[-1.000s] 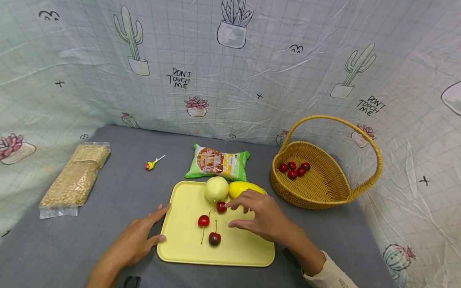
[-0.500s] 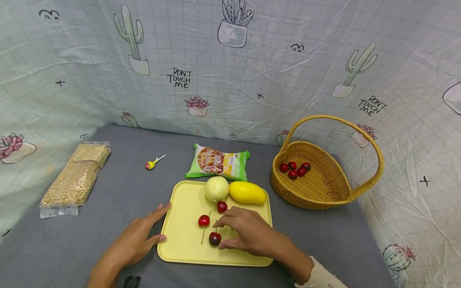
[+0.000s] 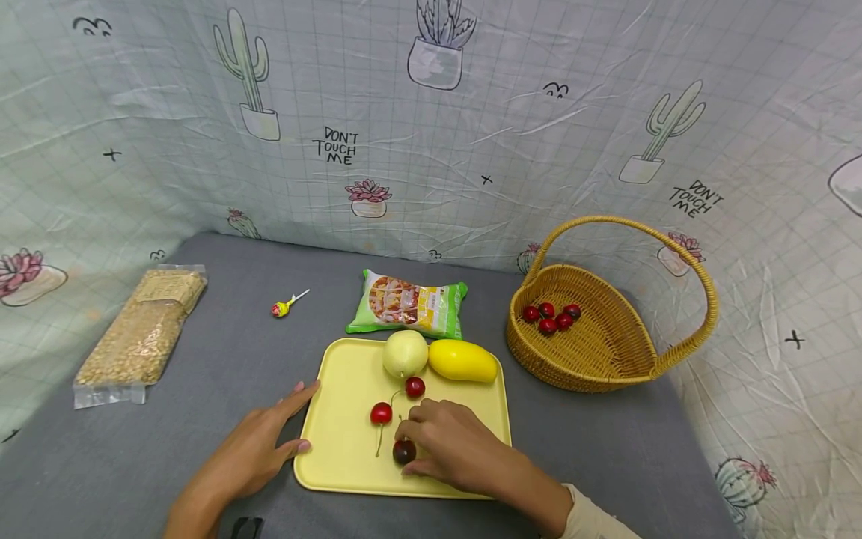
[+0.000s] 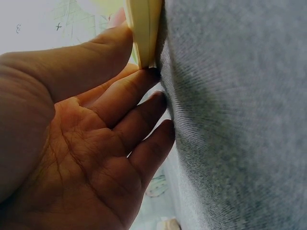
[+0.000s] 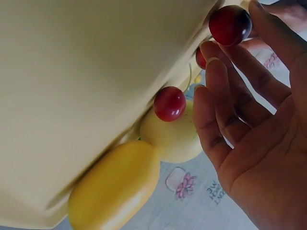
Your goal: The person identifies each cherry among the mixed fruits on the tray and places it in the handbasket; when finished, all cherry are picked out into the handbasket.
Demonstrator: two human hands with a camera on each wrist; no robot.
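Observation:
A dark red cherry (image 3: 404, 452) with its stem lies at the front of the yellow tray (image 3: 343, 468). My right hand (image 3: 458, 449) pinches it between thumb and fingertips; in the right wrist view the same cherry (image 5: 230, 25) sits between them. Two brighter red cherries lie nearby, one to the left (image 3: 381, 413) and one farther back (image 3: 414, 387). My left hand (image 3: 245, 449) touches the tray's left edge, thumb and index finger spread along it. In the left wrist view, its fairly straight fingers (image 4: 127, 93) meet the tray's side (image 4: 144, 33).
A pale green round fruit (image 3: 405, 353) and a yellow oblong fruit (image 3: 463, 361) occupy the tray's back. Behind stands a green snack bag (image 3: 407, 303). The handled wicker basket (image 3: 606, 359), right, holds several cherries (image 3: 548, 326). Leftward are a lollipop (image 3: 281, 308) and a grain bag (image 3: 141, 329).
My right hand has moved left and toward me from above the back cherry, and its fingers have closed on the dark cherry, which shifted slightly. The left hand has stayed put.

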